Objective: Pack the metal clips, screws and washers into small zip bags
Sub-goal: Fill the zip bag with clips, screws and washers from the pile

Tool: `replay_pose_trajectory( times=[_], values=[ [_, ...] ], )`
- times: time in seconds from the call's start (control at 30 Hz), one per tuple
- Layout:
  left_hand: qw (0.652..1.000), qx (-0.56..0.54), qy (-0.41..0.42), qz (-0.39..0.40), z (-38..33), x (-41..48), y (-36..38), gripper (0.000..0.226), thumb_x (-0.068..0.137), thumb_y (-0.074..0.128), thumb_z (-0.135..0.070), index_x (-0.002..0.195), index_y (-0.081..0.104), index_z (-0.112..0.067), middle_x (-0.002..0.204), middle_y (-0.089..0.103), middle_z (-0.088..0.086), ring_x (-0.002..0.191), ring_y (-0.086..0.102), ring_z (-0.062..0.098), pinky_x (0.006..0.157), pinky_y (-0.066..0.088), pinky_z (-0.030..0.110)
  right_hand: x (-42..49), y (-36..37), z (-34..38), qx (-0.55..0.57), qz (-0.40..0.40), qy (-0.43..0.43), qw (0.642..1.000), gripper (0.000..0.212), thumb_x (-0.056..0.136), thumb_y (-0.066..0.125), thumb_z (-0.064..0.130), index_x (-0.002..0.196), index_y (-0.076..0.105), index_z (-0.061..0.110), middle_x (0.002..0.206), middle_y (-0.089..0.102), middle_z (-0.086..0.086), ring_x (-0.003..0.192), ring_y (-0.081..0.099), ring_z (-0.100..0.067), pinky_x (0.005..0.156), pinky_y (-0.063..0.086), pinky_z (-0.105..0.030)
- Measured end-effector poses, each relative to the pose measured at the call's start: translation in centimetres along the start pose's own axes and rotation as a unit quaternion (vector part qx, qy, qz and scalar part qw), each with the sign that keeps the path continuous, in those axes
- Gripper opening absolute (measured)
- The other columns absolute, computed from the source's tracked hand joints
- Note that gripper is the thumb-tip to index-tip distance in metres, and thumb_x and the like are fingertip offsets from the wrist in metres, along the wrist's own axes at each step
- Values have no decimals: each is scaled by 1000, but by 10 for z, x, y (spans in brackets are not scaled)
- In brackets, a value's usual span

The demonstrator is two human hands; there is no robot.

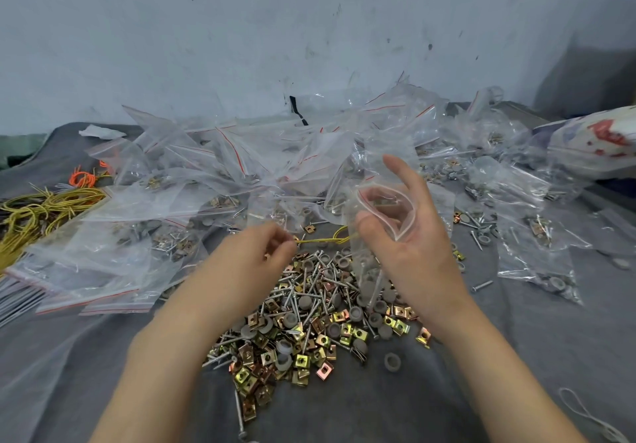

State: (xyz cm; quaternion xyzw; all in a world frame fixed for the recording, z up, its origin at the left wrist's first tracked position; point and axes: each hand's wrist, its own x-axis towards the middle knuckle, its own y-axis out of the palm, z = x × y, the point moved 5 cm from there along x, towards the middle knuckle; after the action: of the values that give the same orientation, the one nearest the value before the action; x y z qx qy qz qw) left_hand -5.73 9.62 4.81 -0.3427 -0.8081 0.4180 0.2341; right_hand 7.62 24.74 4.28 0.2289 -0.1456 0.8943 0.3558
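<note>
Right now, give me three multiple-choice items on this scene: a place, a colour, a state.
1. Where does the loose hardware pile lie? A) between the forearms B) far left C) against the wall
2. The filled bags' seal stripes are: A) blue B) red C) green
3. The small bag in the right hand is: A) zipped B) open-mouthed C) folded flat
Answers: 1 A, it sits between both arms on the grey cloth; 2 B, thin red lines cross their tops; 3 B, fingers hold its mouth wide.
</note>
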Motion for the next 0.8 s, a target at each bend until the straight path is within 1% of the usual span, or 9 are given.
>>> replay_pose_trajectory(
  times=[0.07,0.13,0.23,0.37,0.5,0.6,0.7,0.8],
  values=[
    [998,34,-10,51,10,-1,12,20,99,51,-41,114,62,-32,103,63,-16,87,57,-5,72,47,17,1,-4,1,2,-9,-1,1000,60,88,68,30,134,43,58,113,66,24,109,62,0,90,46,-11],
    [997,43,-17,69,15,-2,19,19,99,52,-40,114,61,-33,105,64,-14,89,59,-1,75,48,20,1,-6,2,1,-15,1,1000,59,87,68,30,133,43,57,112,66,25,107,62,1,89,46,-11],
    [996,63,-12,63,17,-1,24,20,100,52,-36,117,61,-32,105,64,-14,91,60,2,80,50,24,0,-7,2,-3,-13,4,1000,59,87,68,31,134,42,56,111,66,25,106,62,2,89,48,-13],
    [996,61,8,67,12,-1,33,21,100,52,-34,118,61,-31,106,63,-14,90,58,1,76,48,20,0,-7,1,-2,-12,2,1000,59,89,68,29,133,42,58,112,66,23,109,62,0,91,49,-15],
    [995,85,42,20,1,0,37,23,100,50,-39,118,62,-31,109,56,-14,94,56,3,86,50,26,1,-7,-1,-3,-18,1,1000,60,88,68,30,134,43,59,113,67,21,111,62,-2,90,48,-15],
    [994,98,57,5,-6,1,42,26,100,49,-40,122,60,-31,115,57,-12,108,54,8,95,48,32,1,-9,-1,-1,-21,-1,1000,59,88,68,33,135,43,58,114,67,20,109,62,-2,88,48,-13],
    [993,102,61,8,-9,1,47,30,99,50,-39,128,57,-31,122,55,-12,113,53,9,98,48,32,1,-10,-1,1,-20,1,1000,59,88,68,33,136,43,57,114,67,19,109,62,-3,88,46,-10],
    [992,108,62,7,-9,2,49,27,99,50,-39,125,57,-32,121,54,-12,112,53,9,97,48,33,2,-12,-1,2,-24,3,1000,60,88,68,30,138,43,53,114,67,19,109,63,-4,89,45,-10]
  ],
)
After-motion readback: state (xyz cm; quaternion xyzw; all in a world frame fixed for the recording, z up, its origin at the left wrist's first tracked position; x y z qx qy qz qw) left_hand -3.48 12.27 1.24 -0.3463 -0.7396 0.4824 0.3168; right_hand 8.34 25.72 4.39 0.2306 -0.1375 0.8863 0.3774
